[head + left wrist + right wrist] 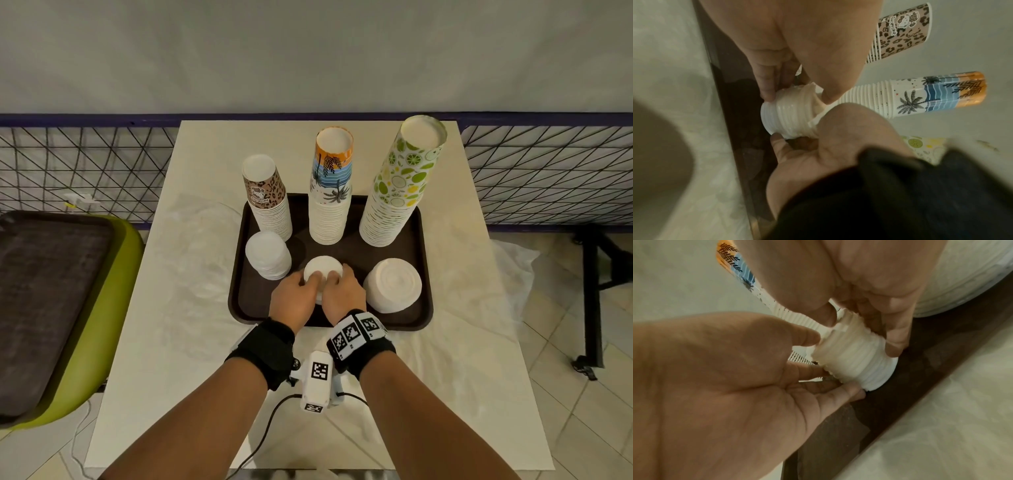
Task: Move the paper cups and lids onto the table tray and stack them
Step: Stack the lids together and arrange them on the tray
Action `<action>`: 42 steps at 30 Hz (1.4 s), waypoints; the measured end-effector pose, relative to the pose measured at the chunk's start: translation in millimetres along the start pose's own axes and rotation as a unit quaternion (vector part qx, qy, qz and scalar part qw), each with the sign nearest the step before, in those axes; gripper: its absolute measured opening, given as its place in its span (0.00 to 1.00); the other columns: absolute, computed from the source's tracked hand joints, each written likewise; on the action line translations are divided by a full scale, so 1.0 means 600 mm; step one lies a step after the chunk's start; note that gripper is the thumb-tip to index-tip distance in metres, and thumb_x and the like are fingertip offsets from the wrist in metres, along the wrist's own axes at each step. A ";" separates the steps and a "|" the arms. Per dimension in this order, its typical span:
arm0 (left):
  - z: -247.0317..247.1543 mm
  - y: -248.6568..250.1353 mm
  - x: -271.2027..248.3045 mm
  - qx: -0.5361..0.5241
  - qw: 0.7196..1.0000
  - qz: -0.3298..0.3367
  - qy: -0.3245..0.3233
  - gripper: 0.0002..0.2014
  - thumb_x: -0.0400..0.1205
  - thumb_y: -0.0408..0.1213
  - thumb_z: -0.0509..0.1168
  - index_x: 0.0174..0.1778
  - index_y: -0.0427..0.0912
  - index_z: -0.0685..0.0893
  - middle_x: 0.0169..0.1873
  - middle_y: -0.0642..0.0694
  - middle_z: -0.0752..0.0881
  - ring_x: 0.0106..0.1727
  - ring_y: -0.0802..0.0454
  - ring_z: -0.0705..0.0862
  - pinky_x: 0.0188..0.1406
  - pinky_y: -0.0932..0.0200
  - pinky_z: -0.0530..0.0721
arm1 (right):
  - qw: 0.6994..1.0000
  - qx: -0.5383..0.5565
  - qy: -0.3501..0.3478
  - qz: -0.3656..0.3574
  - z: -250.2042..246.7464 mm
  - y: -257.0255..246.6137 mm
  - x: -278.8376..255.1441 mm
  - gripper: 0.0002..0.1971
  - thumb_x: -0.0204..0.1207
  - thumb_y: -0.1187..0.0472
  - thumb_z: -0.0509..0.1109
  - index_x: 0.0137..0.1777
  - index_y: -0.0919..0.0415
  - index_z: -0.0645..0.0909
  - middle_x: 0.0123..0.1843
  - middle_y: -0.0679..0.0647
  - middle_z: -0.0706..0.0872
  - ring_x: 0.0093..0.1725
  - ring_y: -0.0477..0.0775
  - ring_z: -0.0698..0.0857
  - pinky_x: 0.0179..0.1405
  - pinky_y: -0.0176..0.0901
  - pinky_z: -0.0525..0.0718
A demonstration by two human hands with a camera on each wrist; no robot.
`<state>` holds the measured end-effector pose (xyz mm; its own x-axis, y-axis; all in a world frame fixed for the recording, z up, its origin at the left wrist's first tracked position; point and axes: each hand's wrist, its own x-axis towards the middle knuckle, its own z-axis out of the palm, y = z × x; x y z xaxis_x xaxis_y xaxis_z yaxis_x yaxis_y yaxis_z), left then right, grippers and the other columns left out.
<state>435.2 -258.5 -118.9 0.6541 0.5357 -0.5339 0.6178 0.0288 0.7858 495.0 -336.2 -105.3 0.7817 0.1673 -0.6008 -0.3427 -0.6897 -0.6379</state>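
A dark brown tray (239,301) holds three upside-down cup stacks: leopard-print (265,195), palm-print (332,185) and lime-print (400,181). In front of them are white lid stacks at the left (268,253) and right (392,284). Between those is a smaller white lid stack (323,270), held from both sides. My left hand (310,279) curls its fingers and thumb round that stack's left side (789,116). From the right, my right hand (337,277) grips it (851,356). The stack's base is at the tray floor (900,394); contact cannot be told.
Crumpled clear plastic (191,240) lies on the white table beside the tray, and more (486,281) lies at the right. A white tagged device with a cable (317,380) sits near the front edge. A green seat (68,308) stands left, a wire fence (85,164) behind.
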 end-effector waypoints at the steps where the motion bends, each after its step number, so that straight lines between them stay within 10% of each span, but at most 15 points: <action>1: 0.000 0.000 0.002 -0.013 1.000 -0.005 -0.001 0.36 0.68 0.69 0.57 0.61 0.47 0.88 0.53 0.48 0.92 0.58 0.47 0.89 0.66 0.37 0.86 | 1.000 0.009 0.001 0.001 0.001 -0.002 0.003 0.24 0.90 0.54 0.53 0.84 0.59 0.64 0.77 0.65 0.77 0.75 0.67 0.76 0.74 0.57 0.72; 16: 0.006 -0.004 0.029 -0.069 0.997 -0.018 0.000 0.39 0.69 0.70 0.61 0.73 0.52 0.84 0.60 0.52 0.91 0.63 0.50 0.88 0.70 0.40 0.86 | 0.999 0.003 -0.039 -0.027 -0.015 -0.027 0.032 0.21 0.89 0.55 0.53 0.78 0.61 0.69 0.77 0.59 0.71 0.76 0.66 0.70 0.77 0.64 0.68; 20: 0.011 0.001 0.033 -0.039 0.999 0.002 0.003 0.28 0.72 0.71 0.61 0.60 0.57 0.86 0.54 0.51 0.92 0.59 0.50 0.90 0.67 0.39 0.87 | 0.999 0.036 0.006 -0.039 -0.009 -0.027 0.043 0.22 0.88 0.51 0.56 0.77 0.60 0.72 0.73 0.63 0.75 0.71 0.65 0.75 0.73 0.59 0.73; 30: 0.020 0.008 0.048 -0.019 0.999 0.024 0.013 0.19 0.89 0.53 0.61 0.66 0.47 0.87 0.51 0.49 0.92 0.56 0.50 0.89 0.65 0.37 0.87 | 0.996 0.082 0.008 -0.034 -0.005 -0.023 0.066 0.24 0.90 0.52 0.49 0.83 0.59 0.66 0.80 0.64 0.74 0.77 0.67 0.74 0.79 0.61 0.68; 42: 0.018 0.019 0.047 -0.114 0.993 0.002 0.013 0.29 0.75 0.64 0.65 0.73 0.64 0.79 0.63 0.58 0.88 0.66 0.53 0.87 0.72 0.39 0.84 | 0.994 0.070 0.007 -0.081 -0.015 -0.026 0.074 0.20 0.90 0.54 0.50 0.79 0.50 0.71 0.74 0.62 0.80 0.71 0.66 0.79 0.74 0.60 0.74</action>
<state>465.4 -252.6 -128.3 0.6435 0.5575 -0.5245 0.4978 0.2156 0.8400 539.8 -324.8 -117.7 0.8398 0.2569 -0.4782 -0.2801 -0.5496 -0.7871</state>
